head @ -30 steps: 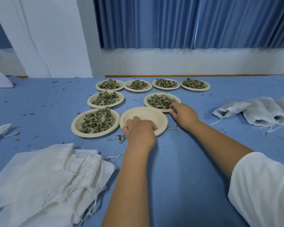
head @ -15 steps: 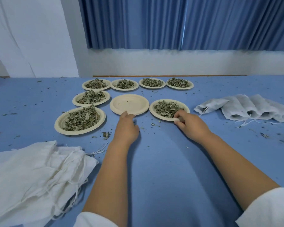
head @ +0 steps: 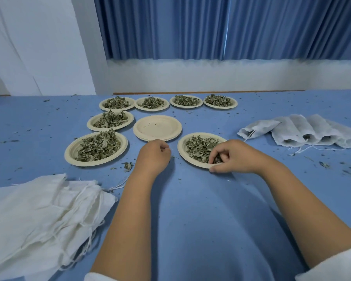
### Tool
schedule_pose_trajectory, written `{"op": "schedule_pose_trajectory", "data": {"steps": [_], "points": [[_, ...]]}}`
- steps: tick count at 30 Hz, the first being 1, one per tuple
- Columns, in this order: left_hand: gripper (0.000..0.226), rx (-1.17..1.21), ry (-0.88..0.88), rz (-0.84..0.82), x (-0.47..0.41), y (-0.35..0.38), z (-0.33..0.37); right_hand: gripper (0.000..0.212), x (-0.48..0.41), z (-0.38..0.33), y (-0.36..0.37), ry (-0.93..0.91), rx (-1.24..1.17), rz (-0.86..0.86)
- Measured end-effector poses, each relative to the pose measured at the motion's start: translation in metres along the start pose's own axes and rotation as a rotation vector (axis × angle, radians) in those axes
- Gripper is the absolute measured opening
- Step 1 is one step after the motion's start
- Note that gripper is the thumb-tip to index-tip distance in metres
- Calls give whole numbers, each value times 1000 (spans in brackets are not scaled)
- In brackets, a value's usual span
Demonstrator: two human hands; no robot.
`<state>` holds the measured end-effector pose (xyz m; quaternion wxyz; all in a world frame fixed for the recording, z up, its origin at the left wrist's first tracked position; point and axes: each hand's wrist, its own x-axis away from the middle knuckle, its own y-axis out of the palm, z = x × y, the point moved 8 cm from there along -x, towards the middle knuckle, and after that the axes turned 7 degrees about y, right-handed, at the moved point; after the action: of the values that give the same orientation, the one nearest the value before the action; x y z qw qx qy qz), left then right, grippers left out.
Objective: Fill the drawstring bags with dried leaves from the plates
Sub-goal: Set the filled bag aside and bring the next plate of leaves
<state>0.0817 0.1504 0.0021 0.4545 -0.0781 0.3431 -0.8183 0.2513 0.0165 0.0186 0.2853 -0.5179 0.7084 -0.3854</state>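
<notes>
Right hand (head: 236,157): right of centre of the frame, grasping the front plate (head: 183,148) at its near rim; the thumb is at the edge and the curled fingers lie in the dried leaves (head: 201,147).
Left hand (head: 153,157): centre of the frame, on the table (head: 201,209), fingers curled inward, nothing is seen in them.
Empty plates (head: 157,127): a small stack just above the left hand, not touching it.
Full plates: four in a row at upper centre, two more on the left; the nearest is the left plate (head: 72,151).
Empty bags (head: 39,216): a white pile with loose strings, lower left of the frame.
Filled bags (head: 304,128): lying overlapped in a row at the right edge, well apart from the hands.
Crumbs: leaf bits scattered over the blue table.
</notes>
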Motion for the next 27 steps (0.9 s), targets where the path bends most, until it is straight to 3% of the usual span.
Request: {"op": "schedule_pose_trajectory", "data": {"steps": [3,13,17,19,21,24,27], "points": [[14,-66,1,-55,4,2,2,15,4,-18,8,-37,40,-47],[21,-93,-27,-61,8,-3,0,19,18,-76,45,-145,202,-137],[5,-165,-97,-78,9,-10,-10,20,26,-92,56,-198,193,-171],[32,-206,-119,-74,10,-14,-14,21,27,-96,58,-212,176,-178],[33,-230,-138,-71,12,-18,-17,22,26,-97,55,-215,129,-161],[11,-207,-141,-40,15,-22,-18,19,22,-99,48,-211,31,-70],[6,-172,-126,16,18,-27,-16,23,12,-100,42,-183,-56,64]]}}
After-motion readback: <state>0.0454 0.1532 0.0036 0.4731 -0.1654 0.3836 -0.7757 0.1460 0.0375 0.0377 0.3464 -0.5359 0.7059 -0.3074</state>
